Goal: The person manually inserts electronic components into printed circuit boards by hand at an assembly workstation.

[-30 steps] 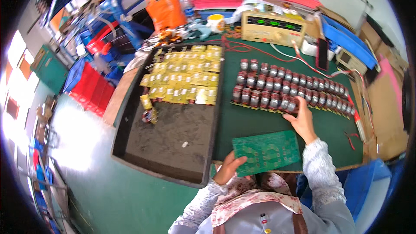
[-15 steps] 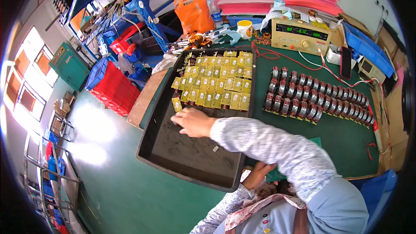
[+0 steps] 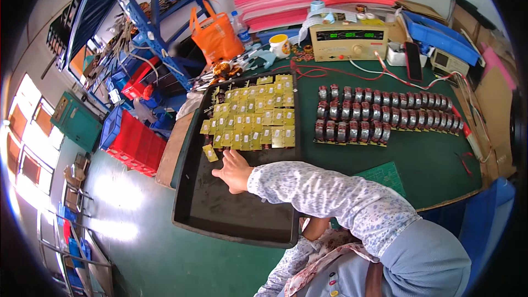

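My right hand hovers over the lower half of a black tray, fingers spread, with nothing in it. Just above its fingertips a small yellow circuit board sits tilted, apart from the close rows of similar yellow boards with white labels. My right sleeve crosses over a large green circuit board at the table's front edge. Below that sleeve my left hand is at the green board's near corner; its fingers are hidden now, but half a second ago they gripped the board.
Several rows of upright coil parts stand on the green table right of the tray. Behind them are a power supply with red and white leads, a phone and a mug. Red crates stand on the floor at left.
My right hand has drawn away from the end yellow board, fingers now spread. That board has turned at an angle. More of the green board shows beyond my sleeve. The view has shifted.
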Motion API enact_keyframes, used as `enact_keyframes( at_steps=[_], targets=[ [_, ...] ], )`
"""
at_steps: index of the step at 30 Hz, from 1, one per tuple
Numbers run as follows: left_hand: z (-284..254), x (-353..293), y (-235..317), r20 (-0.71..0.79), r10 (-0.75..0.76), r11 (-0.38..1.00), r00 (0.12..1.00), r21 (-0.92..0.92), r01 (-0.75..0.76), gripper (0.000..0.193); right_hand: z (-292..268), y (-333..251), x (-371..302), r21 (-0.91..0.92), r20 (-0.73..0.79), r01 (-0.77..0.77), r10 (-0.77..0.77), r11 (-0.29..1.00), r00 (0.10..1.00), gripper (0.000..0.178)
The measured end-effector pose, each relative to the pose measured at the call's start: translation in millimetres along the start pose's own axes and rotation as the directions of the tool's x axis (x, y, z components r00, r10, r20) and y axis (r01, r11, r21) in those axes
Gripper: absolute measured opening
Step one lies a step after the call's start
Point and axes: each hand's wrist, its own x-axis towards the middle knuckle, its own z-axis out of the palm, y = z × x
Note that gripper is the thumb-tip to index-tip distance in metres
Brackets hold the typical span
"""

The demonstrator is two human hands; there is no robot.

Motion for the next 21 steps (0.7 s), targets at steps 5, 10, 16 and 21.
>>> enact_keyframes(
  at_steps=[5, 10, 16, 21],
  targets=[
    [9.3, 5.3, 21.4, -0.014, -0.128, 0.907, 0.992, -0.407, 0.111, 0.033, -76.4, 41.5, -75.0, 0.814, -0.062, 0.029, 0.037, 0.58, 0.997, 0.045],
    [14.8, 9.1, 50.5, -0.044, -0.145, 0.884, 0.988, -0.455, 0.109, 0.033, -126.0, 86.9, -234.5, 0.831, -0.091, 0.218, 0.261, -0.512, 0.961, 0.069],
    [18.7, 16.5, 44.4, -0.099, -0.106, 0.826, 0.989, -0.562, 0.033, 0.043, -83.4, 94.3, -386.4, 0.944, 0.147, 0.142, 0.763, -0.299, 0.629, 0.049],
    [38.8, 22.0, 70.1, -0.079, -0.128, 0.783, 0.989, -0.619, 0.052, 0.056, -51.9, 72.8, -407.3, 0.992, 0.113, -0.104, 0.912, -0.078, 0.394, 0.02]
  ],
)
